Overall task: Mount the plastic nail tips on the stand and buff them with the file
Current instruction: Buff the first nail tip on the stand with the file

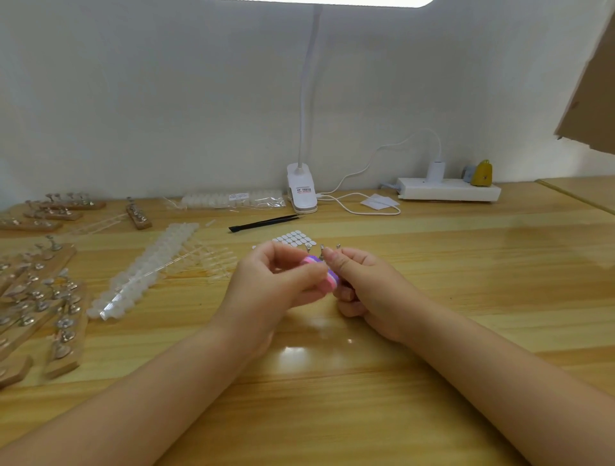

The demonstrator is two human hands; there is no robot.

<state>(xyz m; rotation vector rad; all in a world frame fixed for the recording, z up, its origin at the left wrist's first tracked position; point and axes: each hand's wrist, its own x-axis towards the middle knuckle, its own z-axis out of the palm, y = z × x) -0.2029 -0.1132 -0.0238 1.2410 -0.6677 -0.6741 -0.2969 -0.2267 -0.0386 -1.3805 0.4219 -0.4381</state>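
bright, even | lamp point(372, 2) overhead | glare on table point(319, 352) | edges bowed, soft

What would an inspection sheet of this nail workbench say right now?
Surface: glossy wooden table.
Job's things: pink and purple file held between both hands; stand pegs poke up behind the fingers; nail tip strips lie at left.
Clutter: spare wooden stands, black tweezers, sticker sheet, bagged tips.
Grippers: left hand grips the file; right hand is curled, what it holds is hidden.
Cables: white lamp cable loops to the power strip.
Surroundings: white wall, clip lamp, cardboard at upper right.
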